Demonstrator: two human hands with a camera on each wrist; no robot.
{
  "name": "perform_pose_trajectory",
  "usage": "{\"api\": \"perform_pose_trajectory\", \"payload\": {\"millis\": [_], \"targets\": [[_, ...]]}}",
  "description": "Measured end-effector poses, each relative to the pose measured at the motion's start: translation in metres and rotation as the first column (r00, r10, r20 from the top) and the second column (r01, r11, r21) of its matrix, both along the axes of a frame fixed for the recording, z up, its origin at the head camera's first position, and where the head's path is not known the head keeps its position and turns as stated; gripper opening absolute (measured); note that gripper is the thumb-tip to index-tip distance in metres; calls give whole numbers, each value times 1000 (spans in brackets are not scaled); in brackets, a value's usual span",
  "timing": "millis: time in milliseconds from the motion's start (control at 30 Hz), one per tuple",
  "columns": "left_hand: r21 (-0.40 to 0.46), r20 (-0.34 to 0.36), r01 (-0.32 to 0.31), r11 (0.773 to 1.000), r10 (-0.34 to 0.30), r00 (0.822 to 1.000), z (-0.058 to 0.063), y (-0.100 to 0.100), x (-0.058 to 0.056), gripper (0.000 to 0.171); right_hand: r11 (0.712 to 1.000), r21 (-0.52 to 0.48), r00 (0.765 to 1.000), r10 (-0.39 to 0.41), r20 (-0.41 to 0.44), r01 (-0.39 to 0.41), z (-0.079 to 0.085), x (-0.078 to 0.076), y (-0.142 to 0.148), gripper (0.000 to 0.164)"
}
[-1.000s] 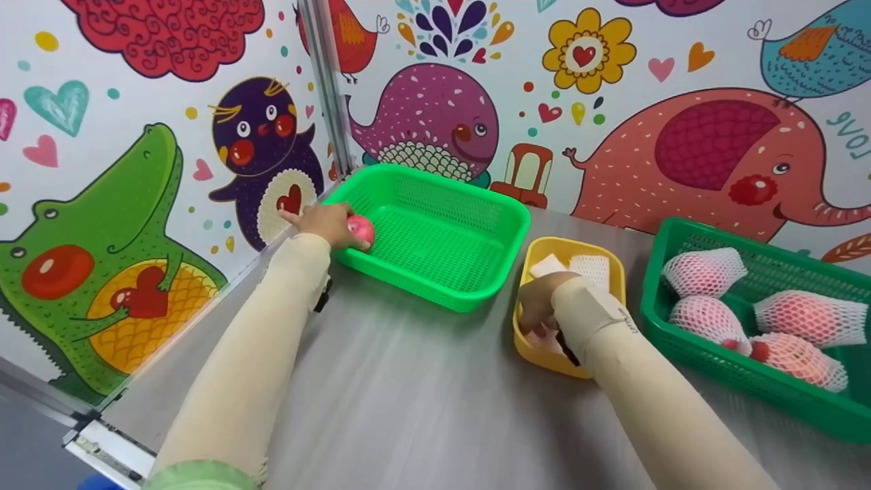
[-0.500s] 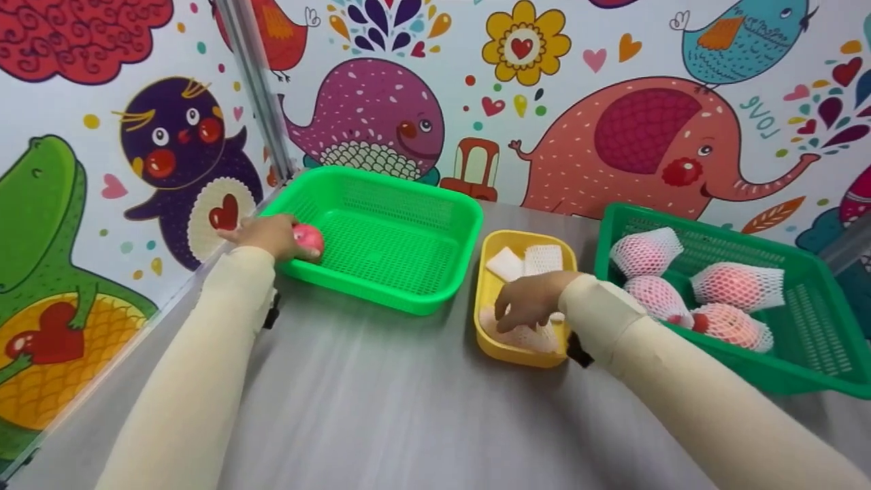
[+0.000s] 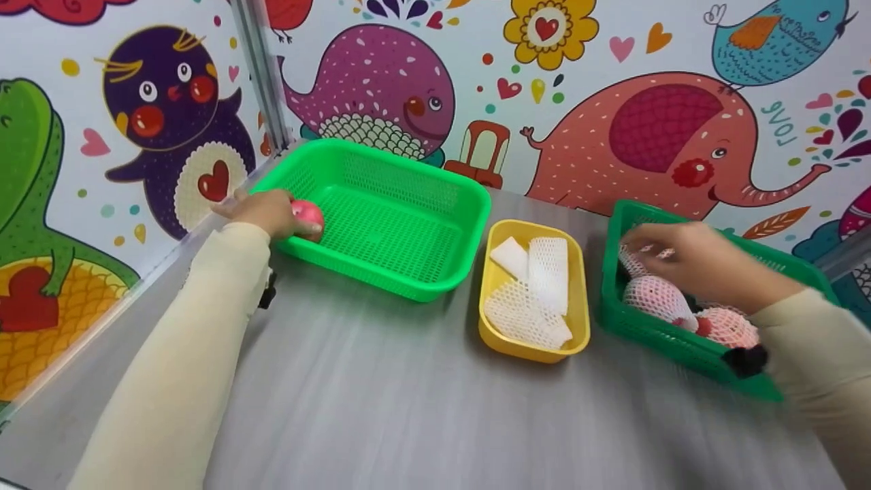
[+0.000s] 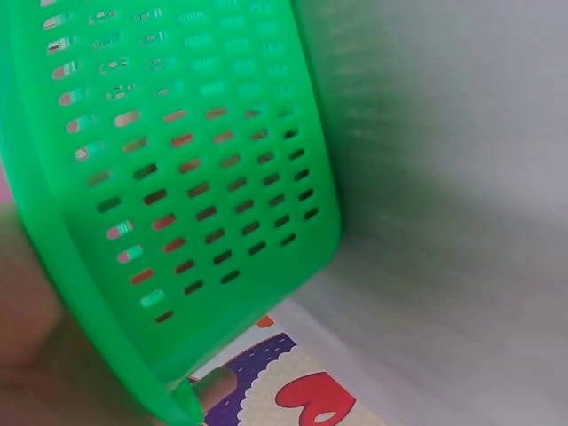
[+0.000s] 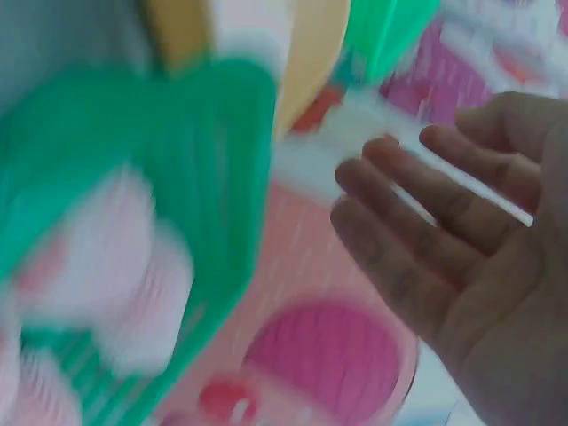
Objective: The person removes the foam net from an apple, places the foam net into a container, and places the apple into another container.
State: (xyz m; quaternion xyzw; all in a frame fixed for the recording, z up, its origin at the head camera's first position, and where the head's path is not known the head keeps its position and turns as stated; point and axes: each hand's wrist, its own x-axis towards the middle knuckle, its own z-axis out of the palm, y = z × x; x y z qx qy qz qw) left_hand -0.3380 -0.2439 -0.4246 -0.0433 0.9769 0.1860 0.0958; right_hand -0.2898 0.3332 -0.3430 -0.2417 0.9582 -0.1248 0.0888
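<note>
At the near-left corner of the bright green basket (image 3: 375, 282), my left hand (image 3: 262, 212) holds a round pinkish-red fruit (image 3: 307, 212). One fingertip shows outside the basket's rim in the left wrist view; the rest of the grip is mostly hidden. My right hand (image 3: 687, 253) is over the dark green basket (image 3: 680, 354), its fingers extended and nothing held, as the blurred right wrist view shows. Below it lie fruits in white foam nets, such as the front netted fruit (image 3: 654, 298); others are partly covered by the hand.
A yellow tub (image 3: 486, 333) stands between the two baskets, with several white foam nets (image 3: 546, 272) in it. Behind, a patterned wall (image 3: 422, 64) borders the grey table (image 3: 381, 401), and a metal corner post (image 3: 262, 75) rises at the back left.
My right hand has lifted out of the yellow tub and moved right over the dark green basket, without a net. The left hand stays on the fruit. The head view has shifted.
</note>
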Motion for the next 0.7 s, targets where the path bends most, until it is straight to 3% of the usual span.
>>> {"api": "perform_pose_trajectory", "payload": {"millis": [100, 233, 367, 467, 600, 700], "targets": [[0, -8, -4, 1000, 4, 1000, 3, 1, -1, 101, 996, 62, 997, -70, 20, 69, -4, -7, 36, 44], [16, -8, -5, 1000, 5, 1000, 1, 1, 0, 100, 982, 171, 980, -106, 170, 77, -22, -9, 62, 65], [22, -10, -17, 1000, 17, 1000, -1, 1, -1, 102, 964, 241, 919, -191, 345, 110, -36, -12, 66, 100], [17, -9, -20, 1000, 20, 1000, -2, 2, -1, 102, 951, 270, 883, -250, 397, 148, -44, -17, 60, 112], [21, 9, -21, 1000, 21, 1000, -2, 3, -1, 100, 946, 291, 898, -250, 361, 147, -50, -18, 51, 113], [10, 13, -25, 1000, 25, 1000, -1, 3, -1, 100, 945, 286, 894, -259, 367, 156, -52, -16, 48, 108]]}}
